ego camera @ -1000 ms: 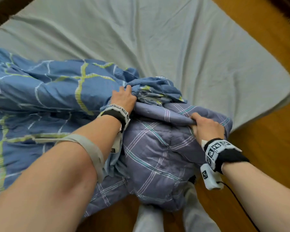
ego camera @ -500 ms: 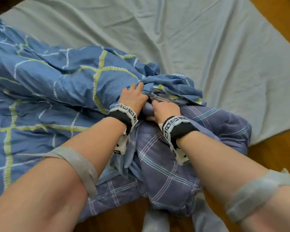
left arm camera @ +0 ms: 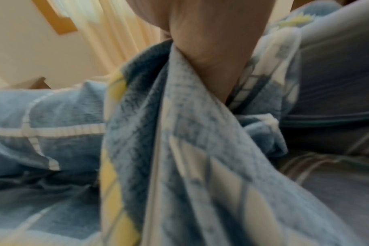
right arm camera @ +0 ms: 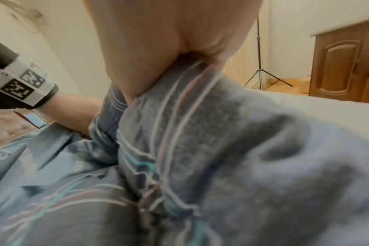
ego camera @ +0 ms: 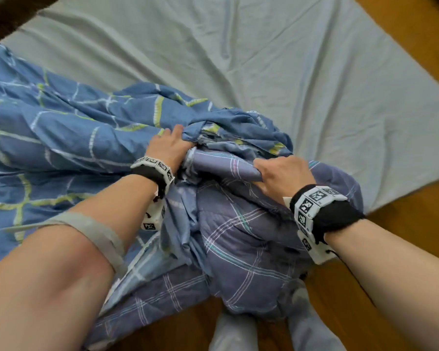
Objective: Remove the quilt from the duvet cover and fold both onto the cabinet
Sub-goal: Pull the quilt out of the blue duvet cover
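Across the pale green bed sheet [ego camera: 276, 72], the blue duvet cover [ego camera: 69, 133] with yellow-green and white lines lies crumpled to my left. At the bed's near edge, the purple plaid quilt [ego camera: 249, 239] bulges out of the cover's opening and hangs toward the wooden floor [ego camera: 401, 234]. My left hand [ego camera: 169, 146] grips the cover's bunched edge, fingers curled round it; my right hand [ego camera: 281, 174] clamps a fold of quilt.
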Available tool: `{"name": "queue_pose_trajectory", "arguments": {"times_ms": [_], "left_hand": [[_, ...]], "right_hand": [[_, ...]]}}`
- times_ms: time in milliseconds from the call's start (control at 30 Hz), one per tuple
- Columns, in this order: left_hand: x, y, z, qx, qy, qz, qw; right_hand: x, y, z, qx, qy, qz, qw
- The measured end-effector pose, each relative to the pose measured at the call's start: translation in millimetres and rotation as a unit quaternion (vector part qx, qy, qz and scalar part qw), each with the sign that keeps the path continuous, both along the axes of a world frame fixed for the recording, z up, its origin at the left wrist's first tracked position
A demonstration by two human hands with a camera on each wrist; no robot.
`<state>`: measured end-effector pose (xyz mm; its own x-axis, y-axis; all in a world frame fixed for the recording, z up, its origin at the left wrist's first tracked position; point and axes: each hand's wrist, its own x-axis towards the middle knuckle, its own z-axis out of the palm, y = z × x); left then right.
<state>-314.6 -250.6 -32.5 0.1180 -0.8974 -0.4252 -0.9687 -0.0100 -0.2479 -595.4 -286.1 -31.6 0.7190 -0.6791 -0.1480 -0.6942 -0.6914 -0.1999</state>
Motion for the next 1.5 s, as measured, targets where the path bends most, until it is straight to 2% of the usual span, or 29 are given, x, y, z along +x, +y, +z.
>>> {"name": "queue_pose_trajectory", "arguments": {"times_ms": [67,167,233,300,367,400,467,533,600,700,800,867,1067,1167,1267,1400,1500], "left_hand": [[1,1,6,0.008,0.001,0.009,1.000],[-9,-9,7,0.049,0.018,0.005,0.999],[-9,-14,4,0.103,0.056,0.005,0.993],[-5,-12,7,0.127,0.133,0.053,0.982],[-1,-2,8,0.083,0.244,0.114,0.960],[-2,5,8,0.051,0.278,0.117,0.952],[-5,19,2,-0.010,0.290,0.073,0.954],[-6,27,-8,-0.067,0.288,0.053,0.954],[-6,30,-13,-0.083,0.273,0.051,0.957],[-3,33,-16,-0.064,0.229,0.062,0.969],[6,39,-20,-0.034,0.162,0.082,0.983],[14,41,-22,-0.012,0.147,0.079,0.986],[24,34,-30,0.024,0.075,0.081,0.994],[27,25,-29,0.016,0.048,0.088,0.995],[38,16,-18,0.008,0.021,0.094,0.995],[41,11,-4,0.019,0.009,0.112,0.994],[23,19,0,0.001,0.062,0.140,0.988]], "right_hand": [[-13,-4,-3,-0.004,-0.016,-0.003,1.000],[-28,-8,-8,0.016,0.002,-0.031,0.999],[-31,-7,-14,0.031,0.032,-0.063,0.997],[-22,-1,-21,0.060,0.058,-0.091,0.992],[-6,7,-24,0.084,0.062,-0.110,0.988],[2,11,-24,0.090,0.055,-0.120,0.987],[13,16,-19,0.110,0.030,-0.151,0.982],[20,18,-11,0.133,-0.005,-0.168,0.977],[35,20,-4,0.126,-0.017,-0.132,0.983],[75,31,0,0.091,0.021,-0.076,0.993],[106,43,-9,0.067,0.072,-0.071,0.993],[114,48,-19,0.063,0.092,-0.074,0.991],[96,47,-37,0.050,0.039,-0.090,0.994],[70,44,-29,0.005,-0.019,-0.064,0.998],[38,37,-21,-0.041,-0.056,-0.076,0.995],[16,37,-22,-0.011,-0.037,-0.112,0.993],[34,44,-26,-0.001,0.027,-0.152,0.988]]}}
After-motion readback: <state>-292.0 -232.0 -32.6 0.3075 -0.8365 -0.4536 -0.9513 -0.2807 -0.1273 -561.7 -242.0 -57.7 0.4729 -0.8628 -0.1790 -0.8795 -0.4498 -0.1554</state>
